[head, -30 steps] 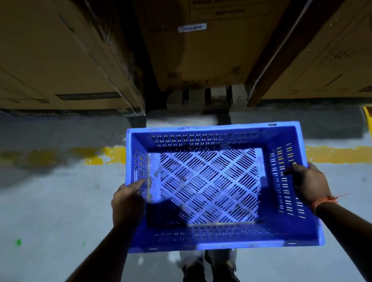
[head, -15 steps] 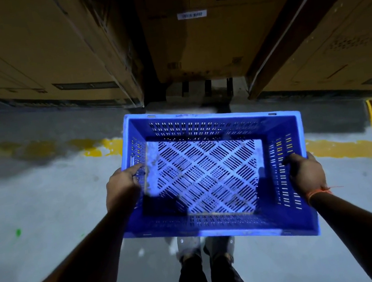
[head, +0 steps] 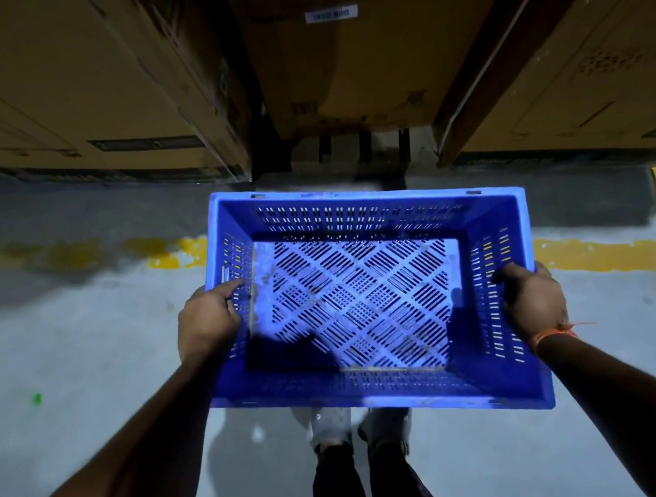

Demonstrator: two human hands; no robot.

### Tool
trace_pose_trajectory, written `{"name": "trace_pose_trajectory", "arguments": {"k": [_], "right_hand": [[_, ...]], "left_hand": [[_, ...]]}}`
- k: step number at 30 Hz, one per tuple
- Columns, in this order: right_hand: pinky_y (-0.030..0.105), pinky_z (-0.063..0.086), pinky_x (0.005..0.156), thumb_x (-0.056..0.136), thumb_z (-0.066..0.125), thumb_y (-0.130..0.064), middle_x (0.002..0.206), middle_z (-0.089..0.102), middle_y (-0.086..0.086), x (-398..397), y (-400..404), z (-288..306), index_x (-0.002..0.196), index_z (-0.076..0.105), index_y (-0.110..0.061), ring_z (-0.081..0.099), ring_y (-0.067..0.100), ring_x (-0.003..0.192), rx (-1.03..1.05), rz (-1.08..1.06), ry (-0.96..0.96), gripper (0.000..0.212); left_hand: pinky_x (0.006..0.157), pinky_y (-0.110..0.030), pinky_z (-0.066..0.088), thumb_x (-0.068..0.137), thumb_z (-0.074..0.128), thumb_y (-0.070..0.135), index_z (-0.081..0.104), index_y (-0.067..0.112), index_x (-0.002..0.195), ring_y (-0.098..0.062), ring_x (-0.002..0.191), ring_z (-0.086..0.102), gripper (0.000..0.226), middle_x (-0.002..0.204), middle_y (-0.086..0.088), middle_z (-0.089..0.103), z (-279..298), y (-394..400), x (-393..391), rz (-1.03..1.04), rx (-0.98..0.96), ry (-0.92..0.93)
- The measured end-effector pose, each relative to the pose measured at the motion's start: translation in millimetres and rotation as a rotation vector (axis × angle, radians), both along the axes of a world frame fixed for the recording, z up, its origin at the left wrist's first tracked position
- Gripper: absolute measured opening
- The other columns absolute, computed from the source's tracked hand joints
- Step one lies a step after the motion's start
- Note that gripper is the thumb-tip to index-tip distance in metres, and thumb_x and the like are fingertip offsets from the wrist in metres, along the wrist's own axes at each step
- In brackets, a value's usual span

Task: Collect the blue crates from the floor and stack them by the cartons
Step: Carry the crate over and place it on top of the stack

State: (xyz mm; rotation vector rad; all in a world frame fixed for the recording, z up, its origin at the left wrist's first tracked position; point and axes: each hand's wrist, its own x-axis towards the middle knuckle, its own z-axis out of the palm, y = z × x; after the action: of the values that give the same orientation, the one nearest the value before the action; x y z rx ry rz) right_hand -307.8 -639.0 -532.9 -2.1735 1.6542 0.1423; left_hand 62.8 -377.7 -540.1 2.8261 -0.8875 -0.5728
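While a person looks down from a head-worn camera, both hands hold one empty blue crate (head: pixel 372 305) level in the middle of the frame, above their shoes (head: pixel 359 425). The left hand (head: pixel 208 320) has its fingers curled over the crate's left wall; the right hand (head: pixel 533 299), with an orange wristband (head: pixel 549 337), is clamped on the right wall. Compared with a second ago, the crate sits higher in the frame and nearer the brown cartons (head: pixel 352 42) across the top. It now reaches past the yellow floor line (head: pixel 179 252), so setting it down by the cartons looks close.
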Motion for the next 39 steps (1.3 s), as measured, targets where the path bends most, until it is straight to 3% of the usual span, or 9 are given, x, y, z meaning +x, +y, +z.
{"name": "trace_pose_trajectory", "arguments": {"k": [6,11,15,19,23,26,30,33,39], "right_hand": [[0.043,0.053,0.08,0.076,0.064,0.001,0.109,0.055,0.02,-1.4,2.1,-0.3,0.099,0.067,-0.018,0.062,0.044,0.089,-0.008,0.012,0.003,0.031],[0.042,0.052,0.084,0.077,0.062,0.0,0.105,0.057,0.022,-5.4,-6.6,-8.0,0.101,0.07,-0.019,0.062,0.043,0.088,0.036,0.02,0.006,0.031],[0.035,0.046,0.094,0.08,0.065,-0.016,0.116,0.053,0.026,-11.1,-19.7,1.1,0.126,0.059,-0.024,0.058,0.038,0.094,0.301,0.114,0.124,0.047],[0.042,0.04,0.103,0.071,0.077,-0.038,0.133,0.036,0.025,-9.0,0.2,48.3,0.138,0.048,-0.026,0.044,0.043,0.117,0.154,0.156,0.125,0.074],[0.04,0.035,0.107,0.075,0.074,-0.03,0.132,0.037,0.023,0.4,32.4,109.4,0.132,0.054,-0.023,0.041,0.041,0.122,0.19,0.128,-0.08,0.061],[0.034,0.036,0.108,0.079,0.072,-0.024,0.13,0.039,0.022,7.1,50.6,150.0,0.129,0.056,-0.02,0.048,0.036,0.117,0.228,0.082,-0.196,0.053],[0.038,0.049,0.098,0.076,0.069,-0.031,0.123,0.051,0.015,1.8,60.1,179.3,0.121,0.06,-0.025,0.062,0.026,0.093,0.231,0.091,-0.303,0.046],[0.036,0.048,0.097,0.078,0.069,-0.025,0.117,0.051,0.011,-9.2,64.3,196.4,0.119,0.063,-0.023,0.062,0.025,0.091,0.18,0.106,-0.344,0.041],[0.03,0.054,0.083,0.078,0.066,-0.024,0.115,0.058,0.009,-25.8,57.3,210.3,0.113,0.066,-0.024,0.065,0.012,0.076,0.142,0.054,-0.41,0.035]], "left_hand": [[0.082,-0.039,0.052,0.084,0.052,0.018,0.067,0.038,0.12,-0.039,0.09,0.064,0.044,0.105,-0.015,0.067,-1.0,0.7,-1.8,-0.015,-0.009,-0.026],[0.077,-0.035,0.053,0.081,0.049,0.021,0.07,0.041,0.104,-0.033,0.087,0.066,0.036,0.098,-0.008,0.069,-1.8,5.2,5.3,-0.044,-0.022,0.061],[0.097,-0.033,0.046,0.085,0.061,0.025,0.068,0.044,0.102,-0.03,0.11,0.057,0.026,0.113,-0.01,0.059,7.0,9.0,22.7,-0.185,0.082,0.222],[0.109,-0.038,0.038,0.081,0.071,0.028,0.071,0.03,0.107,-0.034,0.122,0.045,0.026,0.14,-0.014,0.036,63.7,-3.4,16.4,-0.135,-0.02,0.112],[0.104,-0.026,0.035,0.084,0.069,0.018,0.071,0.021,0.109,-0.02,0.11,0.051,0.025,0.118,-0.01,0.052,148.1,-21.7,-14.6,-0.235,-0.187,0.18],[0.096,-0.023,0.04,0.087,0.068,0.018,0.07,0.02,0.113,-0.014,0.09,0.053,0.026,0.113,-0.006,0.051,197.9,-26.0,-40.9,-0.278,-0.243,0.194],[0.093,-0.025,0.041,0.087,0.068,0.02,0.07,0.017,0.115,-0.024,0.104,0.057,0.028,0.115,-0.011,0.06,230.6,-31.3,-72.0,-0.312,-0.276,0.183],[0.09,-0.023,0.039,0.087,0.068,0.021,0.069,0.019,0.114,-0.024,0.111,0.056,0.026,0.117,-0.01,0.062,242.0,-39.1,-89.3,-0.359,-0.297,0.188],[0.086,-0.023,0.039,0.091,0.063,0.028,0.067,0.024,0.119,-0.02,0.104,0.058,0.028,0.123,-0.005,0.054,263.6,-59.7,-107.5,-0.407,-0.35,0.185]]}}
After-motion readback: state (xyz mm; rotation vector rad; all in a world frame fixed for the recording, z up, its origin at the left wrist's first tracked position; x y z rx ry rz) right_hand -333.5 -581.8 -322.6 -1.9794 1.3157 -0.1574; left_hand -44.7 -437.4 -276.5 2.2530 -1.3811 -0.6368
